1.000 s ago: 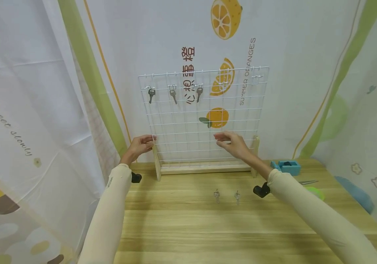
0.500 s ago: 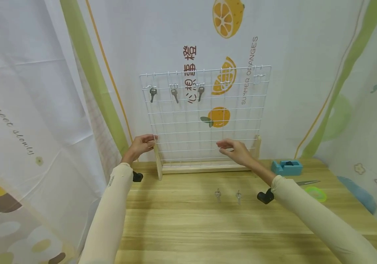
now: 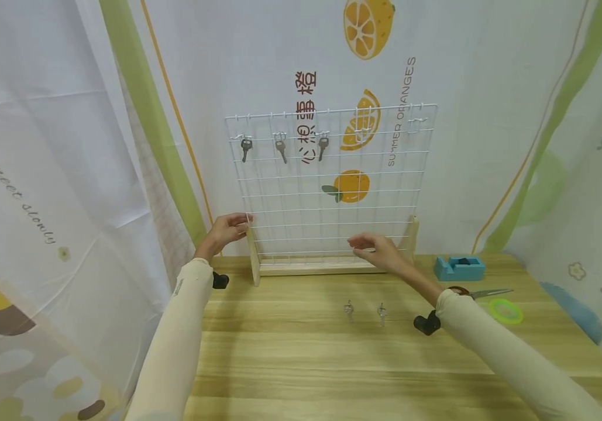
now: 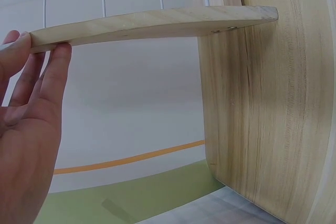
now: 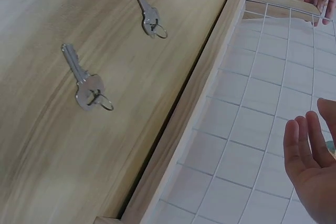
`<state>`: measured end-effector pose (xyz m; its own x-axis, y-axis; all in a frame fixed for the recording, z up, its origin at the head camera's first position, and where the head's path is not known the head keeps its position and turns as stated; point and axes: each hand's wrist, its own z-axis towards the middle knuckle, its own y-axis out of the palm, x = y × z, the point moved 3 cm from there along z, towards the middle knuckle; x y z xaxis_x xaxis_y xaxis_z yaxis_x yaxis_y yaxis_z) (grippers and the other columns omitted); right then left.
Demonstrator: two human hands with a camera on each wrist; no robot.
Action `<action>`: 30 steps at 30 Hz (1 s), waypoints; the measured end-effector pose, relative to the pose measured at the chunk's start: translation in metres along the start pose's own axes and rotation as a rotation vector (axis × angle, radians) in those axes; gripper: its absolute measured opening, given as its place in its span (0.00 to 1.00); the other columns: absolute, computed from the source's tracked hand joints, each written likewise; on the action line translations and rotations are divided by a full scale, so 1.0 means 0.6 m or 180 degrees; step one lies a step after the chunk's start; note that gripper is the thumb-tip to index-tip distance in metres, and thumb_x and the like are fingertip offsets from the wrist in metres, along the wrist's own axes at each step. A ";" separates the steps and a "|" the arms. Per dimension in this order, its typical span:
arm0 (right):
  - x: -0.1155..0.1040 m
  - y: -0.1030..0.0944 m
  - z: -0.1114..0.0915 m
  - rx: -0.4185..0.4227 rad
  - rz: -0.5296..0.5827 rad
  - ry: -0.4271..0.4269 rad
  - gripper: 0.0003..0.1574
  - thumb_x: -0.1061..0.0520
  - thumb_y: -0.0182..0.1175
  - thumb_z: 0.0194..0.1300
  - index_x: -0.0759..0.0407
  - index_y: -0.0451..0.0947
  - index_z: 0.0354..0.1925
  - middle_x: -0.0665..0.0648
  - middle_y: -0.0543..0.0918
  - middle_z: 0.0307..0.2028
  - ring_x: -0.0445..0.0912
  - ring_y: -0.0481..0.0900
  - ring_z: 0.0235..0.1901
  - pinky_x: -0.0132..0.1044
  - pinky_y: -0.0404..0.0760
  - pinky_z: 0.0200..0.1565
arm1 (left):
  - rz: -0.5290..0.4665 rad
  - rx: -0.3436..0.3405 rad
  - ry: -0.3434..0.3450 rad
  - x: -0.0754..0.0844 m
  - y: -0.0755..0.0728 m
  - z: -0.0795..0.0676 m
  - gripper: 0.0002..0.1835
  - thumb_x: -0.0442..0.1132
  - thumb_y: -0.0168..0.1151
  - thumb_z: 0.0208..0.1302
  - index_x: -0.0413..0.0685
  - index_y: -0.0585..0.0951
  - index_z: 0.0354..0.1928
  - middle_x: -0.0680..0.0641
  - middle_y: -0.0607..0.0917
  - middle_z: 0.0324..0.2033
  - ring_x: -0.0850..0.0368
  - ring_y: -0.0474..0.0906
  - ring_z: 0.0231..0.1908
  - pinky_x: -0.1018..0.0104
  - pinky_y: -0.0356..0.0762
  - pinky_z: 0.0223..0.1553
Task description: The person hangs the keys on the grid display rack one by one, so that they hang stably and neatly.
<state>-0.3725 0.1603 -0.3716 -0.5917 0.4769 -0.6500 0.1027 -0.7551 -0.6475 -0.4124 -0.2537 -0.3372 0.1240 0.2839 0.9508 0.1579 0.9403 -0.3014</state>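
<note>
A white wire grid [image 3: 332, 207] stands upright in a light wooden base [image 3: 322, 269]. My left hand [image 3: 225, 230] holds the top of its left wooden side post [image 4: 142, 26], thumb on one face and fingers on the other. My right hand [image 3: 381, 254] hovers before the lower grid, fingers loosely bent and nothing between them. Three keys hang from hooks along the grid's top: a left key [image 3: 246, 149], a middle key [image 3: 281, 150] and a right key [image 3: 323, 147]. Below my right hand, two keys with rings lie on the table, one nearer [image 5: 89, 83] and one farther [image 5: 147, 17].
Two white hooks, a middle one [image 3: 364, 134] and a right one [image 3: 418, 124], hold nothing. At the table's right are a blue tape dispenser [image 3: 460, 269], scissors [image 3: 490, 293] and a neon green ring [image 3: 506, 311]. A printed curtain [image 3: 469, 146] hangs behind the grid.
My right hand has come down along the front of the grid toward the table. The left hand keeps its hold on the post. The scissors' handle has come into sight beside my right forearm.
</note>
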 end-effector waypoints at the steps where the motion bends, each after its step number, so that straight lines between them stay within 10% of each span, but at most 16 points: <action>1: 0.002 0.002 -0.002 -0.0011 -0.0011 0.0006 0.18 0.67 0.66 0.70 0.70 0.81 0.58 0.67 0.86 0.53 0.60 0.86 0.51 0.53 0.87 0.55 | -0.0003 0.0004 -0.0008 -0.001 0.000 -0.001 0.24 0.27 0.52 0.79 0.29 0.67 0.73 0.30 0.69 0.72 0.36 0.66 0.72 0.47 0.69 0.72; 30: 0.067 0.068 -0.071 -0.0441 0.0102 0.0122 0.17 0.68 0.64 0.71 0.72 0.80 0.57 0.69 0.85 0.52 0.60 0.85 0.50 0.46 0.89 0.52 | 0.0012 -0.0004 -0.0016 -0.009 -0.005 0.005 0.22 0.28 0.52 0.80 0.30 0.70 0.72 0.33 0.70 0.73 0.37 0.66 0.72 0.47 0.69 0.73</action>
<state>-0.3583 0.1677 -0.4414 -0.5556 0.4724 -0.6842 0.2320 -0.7022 -0.6732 -0.4165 -0.2573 -0.3414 0.1198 0.2884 0.9500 0.1587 0.9390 -0.3051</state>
